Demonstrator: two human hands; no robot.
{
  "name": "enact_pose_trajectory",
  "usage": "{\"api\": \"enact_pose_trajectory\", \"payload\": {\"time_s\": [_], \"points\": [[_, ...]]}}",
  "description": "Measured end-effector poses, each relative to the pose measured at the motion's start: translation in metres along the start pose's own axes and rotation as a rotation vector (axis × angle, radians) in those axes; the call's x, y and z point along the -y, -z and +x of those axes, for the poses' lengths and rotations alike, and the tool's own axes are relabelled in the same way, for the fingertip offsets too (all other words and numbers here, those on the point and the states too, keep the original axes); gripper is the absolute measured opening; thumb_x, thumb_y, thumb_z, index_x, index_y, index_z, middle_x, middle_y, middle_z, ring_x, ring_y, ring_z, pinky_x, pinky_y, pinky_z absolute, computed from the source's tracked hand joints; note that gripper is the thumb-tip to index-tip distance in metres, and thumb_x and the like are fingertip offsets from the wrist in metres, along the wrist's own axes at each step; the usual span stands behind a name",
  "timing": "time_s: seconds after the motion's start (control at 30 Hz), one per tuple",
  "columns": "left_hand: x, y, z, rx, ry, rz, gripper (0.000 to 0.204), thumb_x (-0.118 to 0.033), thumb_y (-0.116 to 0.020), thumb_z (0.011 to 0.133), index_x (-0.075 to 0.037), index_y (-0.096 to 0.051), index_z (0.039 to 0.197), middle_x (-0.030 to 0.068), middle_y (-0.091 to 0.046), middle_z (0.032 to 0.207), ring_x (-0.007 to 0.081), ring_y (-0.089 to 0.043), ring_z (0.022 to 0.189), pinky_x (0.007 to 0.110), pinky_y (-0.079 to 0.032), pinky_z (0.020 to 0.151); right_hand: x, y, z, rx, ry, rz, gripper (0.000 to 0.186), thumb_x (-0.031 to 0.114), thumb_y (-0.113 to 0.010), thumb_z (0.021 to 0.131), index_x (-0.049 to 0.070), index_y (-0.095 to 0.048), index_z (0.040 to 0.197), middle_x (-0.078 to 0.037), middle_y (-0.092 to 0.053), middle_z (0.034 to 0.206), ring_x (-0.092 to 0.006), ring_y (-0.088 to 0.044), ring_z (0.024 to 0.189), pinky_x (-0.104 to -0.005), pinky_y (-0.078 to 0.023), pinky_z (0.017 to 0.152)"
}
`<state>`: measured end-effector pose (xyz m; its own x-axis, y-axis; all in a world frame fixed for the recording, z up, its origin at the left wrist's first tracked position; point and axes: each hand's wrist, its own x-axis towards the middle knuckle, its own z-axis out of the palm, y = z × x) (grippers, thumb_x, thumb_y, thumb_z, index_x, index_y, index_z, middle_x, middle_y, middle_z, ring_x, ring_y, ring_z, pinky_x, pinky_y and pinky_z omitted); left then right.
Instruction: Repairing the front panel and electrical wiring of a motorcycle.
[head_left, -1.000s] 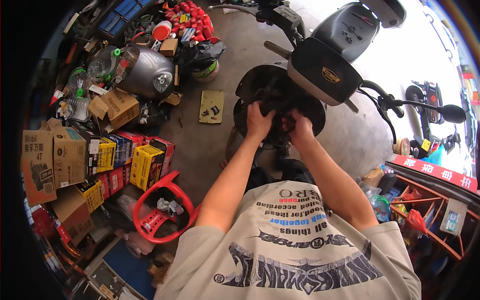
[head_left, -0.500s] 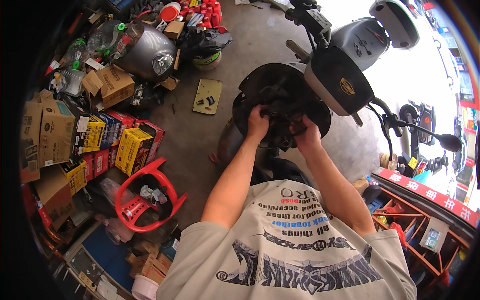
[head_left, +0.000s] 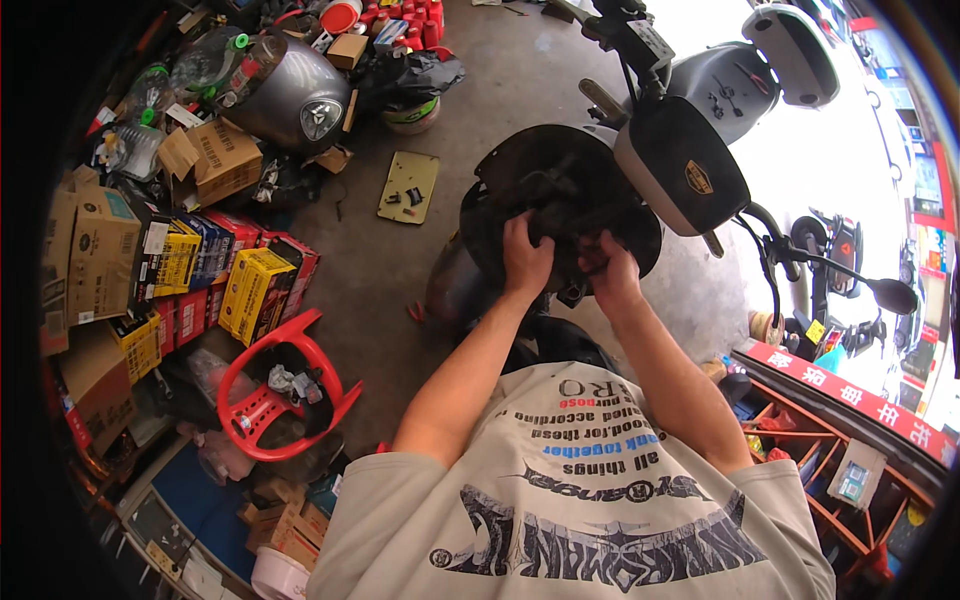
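Hands at work on a scooter's stripped front end, repair-shop floor. Person's left hand (head_left: 525,262) is curled w/ fingers wrapped over a dark part at the centre of the black round panel (head_left: 520,175); right hand (head_left: 607,272) sits just beside it, fingers bent and pressed onto the same dark fitting. Exactly how tight either grip is, can't tell; fingertips are partly hidden in the black plastic. Both forearms come up from the lower edge, over a pale printed T-shirt (head_left: 590,500).

Panel belongs to a grey scooter (head_left: 730,85), which stands upper right; its black-and-silver headlight cover (head_left: 685,165) hangs right over the panel, touching its upper right rim. Handlebar w/ mirror (head_left: 890,295) sticks out to the right, well apart from the hands.

On the concrete floor (head_left: 380,290), left of the panel, lies a yellow-green plate (head_left: 408,187) w/ a few small dark bits on it. Farther up left, a grey scooter body shell (head_left: 290,95) rests among cardboard boxes (head_left: 205,160). Stacked yellow and red cartons (head_left: 250,290) line the left side; near them, lower left, a red ring-shaped plastic frame (head_left: 270,390) lies flat. Red bottles (head_left: 405,18) cluster at top. Red shelving rack (head_left: 830,430) stands at right, below the mirror.
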<state>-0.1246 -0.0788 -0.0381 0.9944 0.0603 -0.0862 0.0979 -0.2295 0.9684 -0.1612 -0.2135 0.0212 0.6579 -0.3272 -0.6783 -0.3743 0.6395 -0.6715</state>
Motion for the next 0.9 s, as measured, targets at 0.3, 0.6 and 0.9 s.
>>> {"api": "enact_pose_trajectory", "payload": {"time_s": [0.3, 0.6, 0.9], "points": [[-0.046, 0.002, 0.025, 0.237, -0.403, 0.164, 0.028, -0.009, -0.06, 0.075, -0.006, -0.064, 0.102, 0.0101, -0.06, 0.096, 0.0312, -0.053, 0.101, 0.04, -0.043, 0.086, 0.008, -0.008, -0.01, -0.008, -0.016, -0.073, 0.017, 0.02, -0.049, 0.095, 0.007, -0.059, 0.098, -0.005, -0.063, 0.089, -0.0163, -0.059, 0.079, -0.0295, -0.046, 0.063], [-0.061, -0.003, -0.008, 0.269, -0.491, 0.34, 0.021, -0.015, -0.065, 0.073, -0.009, -0.065, 0.093, 0.0081, -0.059, 0.096, 0.0291, -0.054, 0.093, 0.042, -0.042, 0.077, 0.013, -0.001, -0.019, 0.061, 0.046, -0.196, 0.012, 0.014, -0.048, 0.091, 0.008, -0.057, 0.089, -0.004, -0.06, 0.076, -0.0144, -0.053, 0.058, -0.0274, -0.042, 0.054], [-0.051, 0.001, 0.013, 0.235, -0.51, 0.445, 0.012, -0.018, -0.066, 0.075, -0.007, -0.062, 0.08, 0.0088, -0.056, 0.088, 0.0295, -0.054, 0.087, 0.044, -0.04, 0.072, 0.014, 0.012, -0.052, -0.12, 0.176, -0.391, 0.013, 0.009, -0.044, 0.092, 0.001, -0.053, 0.097, -0.009, -0.06, 0.079, -0.0164, -0.057, 0.061, -0.0297, -0.049, 0.056]]}}
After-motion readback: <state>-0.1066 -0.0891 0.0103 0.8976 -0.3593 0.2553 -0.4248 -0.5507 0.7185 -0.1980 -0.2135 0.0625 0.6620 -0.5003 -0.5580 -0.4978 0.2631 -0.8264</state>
